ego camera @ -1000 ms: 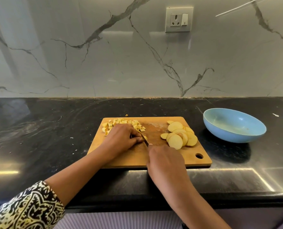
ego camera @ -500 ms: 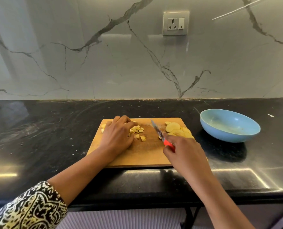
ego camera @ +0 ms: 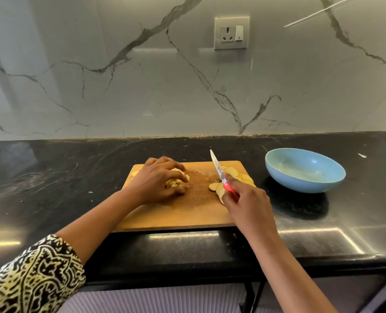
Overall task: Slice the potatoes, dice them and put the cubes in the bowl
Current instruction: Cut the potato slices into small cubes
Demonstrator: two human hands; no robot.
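On a black stone counter (ego camera: 52, 177), at far left, one black-and-yellow patterned sleeve (ego camera: 29, 279) leads to the left hand (ego camera: 158, 179). Its fingers curl over a small heap of pale yellow diced potato cubes (ego camera: 175, 182) at the left end of one rectangular wooden cutting board (ego camera: 176, 213). The hand hides most of the cubes, so they cannot be counted.

The cubes look small, light and firm. They are probably damp with starch, so loose ones would likely slip away. A cupped scoop under the whole heap seems the safest hold.

Right of centre, one small knife with a red handle and steel blade (ego camera: 220, 175) points up and away. Beside it lie overlapping round potato slices (ego camera: 231, 171), at least six, with some hidden. They look thin and stiff and probably slide easily off one another.

The right hand (ego camera: 248, 204) wraps tightly around the knife handle. Further right, off the board, stands one shallow light-blue bowl (ego camera: 300, 184) with no cubes visible inside.
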